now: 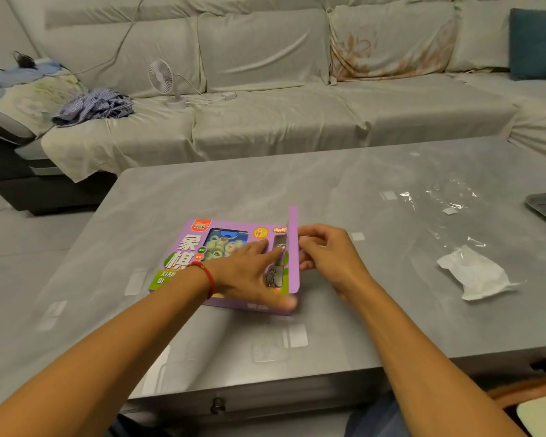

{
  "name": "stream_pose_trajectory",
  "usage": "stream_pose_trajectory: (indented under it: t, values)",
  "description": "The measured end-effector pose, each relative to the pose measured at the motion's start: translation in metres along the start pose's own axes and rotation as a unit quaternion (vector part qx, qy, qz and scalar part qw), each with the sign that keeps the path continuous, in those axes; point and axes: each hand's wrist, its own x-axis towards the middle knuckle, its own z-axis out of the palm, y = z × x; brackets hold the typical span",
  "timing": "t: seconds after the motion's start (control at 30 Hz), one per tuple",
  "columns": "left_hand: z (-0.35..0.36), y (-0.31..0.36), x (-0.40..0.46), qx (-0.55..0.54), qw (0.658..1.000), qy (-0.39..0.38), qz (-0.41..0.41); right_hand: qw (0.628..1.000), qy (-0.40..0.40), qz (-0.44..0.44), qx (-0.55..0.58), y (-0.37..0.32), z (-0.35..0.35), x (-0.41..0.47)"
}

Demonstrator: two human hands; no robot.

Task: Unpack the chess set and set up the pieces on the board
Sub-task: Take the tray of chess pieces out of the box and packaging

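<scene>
The left hand (249,275) is lying flat on the lid of the purple chess box (189,247), fingers straight and spread, pressing the glossy cardboard down, with the thumb reaching over the near edge. The right hand (325,257) is sitting just beside the box's right end, its fingers curled behind the raised end flap (293,247), a thin strip of purple card standing upright; whether they are pinching the flap or only touching it cannot be told. A red cord bracelet (207,277) is circling the left wrist. Through the box's clear window, round pale chess pieces (223,246) are showing, and a narrow window near the flap is showing small metal items (275,275). The box is lying flat near the middle of the smooth grey marbled table (328,190). Crinkled clear plastic wrap (438,203) and a white crumpled bag (476,272) are lying well apart to the right. A cloth-covered sofa (265,115) is standing behind, with a small white fan (163,77) on it.
</scene>
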Motion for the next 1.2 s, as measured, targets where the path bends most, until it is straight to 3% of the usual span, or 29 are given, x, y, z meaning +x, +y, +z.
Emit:
stream_pose_trajectory:
  t: [0.07,0.1,0.2,0.33,0.43,0.77,1.0,1.1,1.2]
  values:
    - [-0.001,0.013,-0.002,-0.213,0.975,0.053,-0.044,0.997,-0.029,-0.048,-0.053,0.001,0.008,-0.002]
    - [0.001,0.017,0.0,-0.268,0.956,0.097,-0.067,0.993,-0.037,-0.064,-0.092,0.002,0.011,-0.002]
    - [0.011,0.017,0.008,-0.227,0.952,0.186,-0.091,0.986,-0.039,-0.07,-0.148,0.004,0.012,0.001]
    - [0.02,0.01,0.013,-0.195,0.951,0.213,-0.108,0.981,0.071,0.031,-0.18,0.007,-0.002,0.006]
    - [0.024,0.013,0.014,-0.174,0.951,0.228,-0.115,0.962,0.031,0.1,-0.252,0.014,0.001,0.003]
    - [0.023,0.017,0.018,-0.159,0.955,0.205,-0.144,0.928,-0.109,0.158,-0.321,0.0,0.01,0.008]
    - [0.018,0.023,0.024,-0.111,0.962,0.162,-0.189,0.944,-0.074,0.137,-0.292,-0.008,0.016,0.004]
    - [0.017,0.022,0.02,-0.058,0.974,0.131,-0.177,0.929,-0.035,0.133,-0.344,-0.007,0.012,0.004]
    - [0.015,0.02,0.017,-0.049,0.967,0.159,-0.194,0.906,0.0,0.152,-0.396,-0.004,-0.007,0.004]
